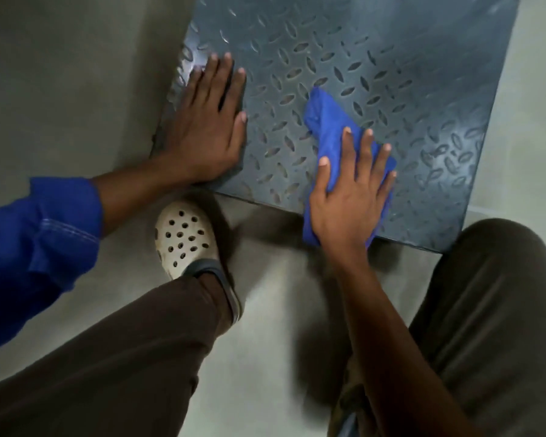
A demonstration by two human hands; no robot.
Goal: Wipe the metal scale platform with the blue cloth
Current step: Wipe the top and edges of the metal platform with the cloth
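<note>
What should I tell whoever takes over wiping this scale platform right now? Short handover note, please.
Left hand: flat on the metal scale platform, near its left corner, bracing.
Right hand: fingers spread, pressing the blue cloth onto the platform at its near edge.
Done: wiping is under way; how much is covered cannot be told.
Left: probably the far side, which looks hazy.

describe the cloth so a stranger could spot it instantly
Find the grey diamond-tread metal platform on the floor. At its near edge, the right hand presses flat on a crumpled blue cloth. Nothing else on the metal is blue.
</note>
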